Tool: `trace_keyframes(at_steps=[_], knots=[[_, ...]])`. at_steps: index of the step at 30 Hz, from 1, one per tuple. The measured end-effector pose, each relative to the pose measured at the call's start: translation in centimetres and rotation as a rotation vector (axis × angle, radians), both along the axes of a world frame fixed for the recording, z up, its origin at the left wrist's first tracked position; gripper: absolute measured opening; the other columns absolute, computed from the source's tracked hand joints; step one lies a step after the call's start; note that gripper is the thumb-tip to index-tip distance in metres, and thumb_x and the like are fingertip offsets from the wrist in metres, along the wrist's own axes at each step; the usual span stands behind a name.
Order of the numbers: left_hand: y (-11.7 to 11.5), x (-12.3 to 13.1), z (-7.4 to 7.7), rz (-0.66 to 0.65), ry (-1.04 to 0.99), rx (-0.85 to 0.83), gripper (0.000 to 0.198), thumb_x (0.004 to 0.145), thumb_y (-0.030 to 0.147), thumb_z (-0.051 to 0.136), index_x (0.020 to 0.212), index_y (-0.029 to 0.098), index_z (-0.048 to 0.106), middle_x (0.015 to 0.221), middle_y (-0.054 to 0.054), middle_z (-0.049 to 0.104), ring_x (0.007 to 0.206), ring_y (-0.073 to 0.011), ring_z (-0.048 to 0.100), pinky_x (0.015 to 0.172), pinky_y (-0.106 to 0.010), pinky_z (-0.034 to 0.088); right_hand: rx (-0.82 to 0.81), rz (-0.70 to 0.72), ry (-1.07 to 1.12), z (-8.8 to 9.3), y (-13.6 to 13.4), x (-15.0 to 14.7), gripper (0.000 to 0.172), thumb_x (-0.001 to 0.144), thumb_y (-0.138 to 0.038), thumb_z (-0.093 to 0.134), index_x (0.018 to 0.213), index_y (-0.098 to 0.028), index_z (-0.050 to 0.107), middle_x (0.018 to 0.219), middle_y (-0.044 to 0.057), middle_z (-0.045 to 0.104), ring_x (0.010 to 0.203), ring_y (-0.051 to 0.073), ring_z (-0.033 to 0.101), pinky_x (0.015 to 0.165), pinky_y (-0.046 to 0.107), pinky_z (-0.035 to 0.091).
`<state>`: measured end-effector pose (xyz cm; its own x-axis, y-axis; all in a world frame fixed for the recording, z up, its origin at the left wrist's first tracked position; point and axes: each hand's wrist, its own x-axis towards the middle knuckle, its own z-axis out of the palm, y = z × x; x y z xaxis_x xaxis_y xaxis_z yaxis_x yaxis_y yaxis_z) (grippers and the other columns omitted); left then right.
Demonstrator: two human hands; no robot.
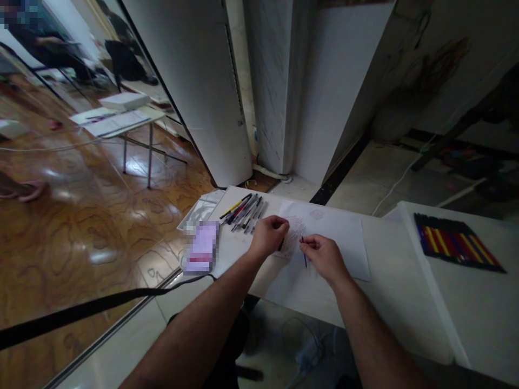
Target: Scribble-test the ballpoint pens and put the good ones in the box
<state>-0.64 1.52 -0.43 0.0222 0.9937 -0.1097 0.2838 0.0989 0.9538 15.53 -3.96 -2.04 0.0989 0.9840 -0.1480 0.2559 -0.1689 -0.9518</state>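
Over the left part of a white paper sheet [344, 243] is my left hand [268, 236], its fingers curled together. Something small and dark shows beneath those fingers, too unclear to name. My right hand [324, 256] pinches a thin dark pen-like stick [305, 259], which points down toward the sheet. Between the two hands, fine scribbled lines [297, 229] cover part of the paper, and a faint round mark [317, 214] lies higher up. A pile of pens [245, 212], mostly clear and black with a yellow and a red one, rests just beyond my left hand.
A phone [205, 246] with a lilac screen lies at the left edge of the white table [389, 270]. To the right, a set of coloured pencils [456, 240] sits on a raised white surface. A small table [156, 114] and a seated person [52, 46] are farther off left.
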Motion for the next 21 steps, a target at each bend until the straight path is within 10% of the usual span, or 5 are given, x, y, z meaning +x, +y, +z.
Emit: trace_keyframes(at_steps=[5,21], knots=[[-0.52,0.21,0.4,-0.054,0.374,0.067,0.017,0.074,0.021,0.066,0.087,0.015,0.074,0.076,-0.005,0.073,0.067,-0.013,0.063,0.065,-0.023,0.045,-0.017,-0.079,-0.023,-0.53,0.26,0.44,0.025,0.068,-0.037,0.067,0.08,-0.015,0.068,0.071,0.006,0.07,0.062,0.017,0.062,0.056,0.027,0.047],[-0.26,-0.38,0.31,-0.085,0.512,0.063,0.017,0.078,0.023,0.063,0.087,0.017,0.075,0.082,-0.006,0.075,0.073,-0.0154,0.065,0.068,-0.024,0.044,-0.015,-0.107,-0.148,-1.03,0.57,0.68,0.026,0.07,-0.039,0.065,0.079,-0.015,0.069,0.071,0.007,0.072,0.059,0.017,0.064,0.055,0.025,0.047]])
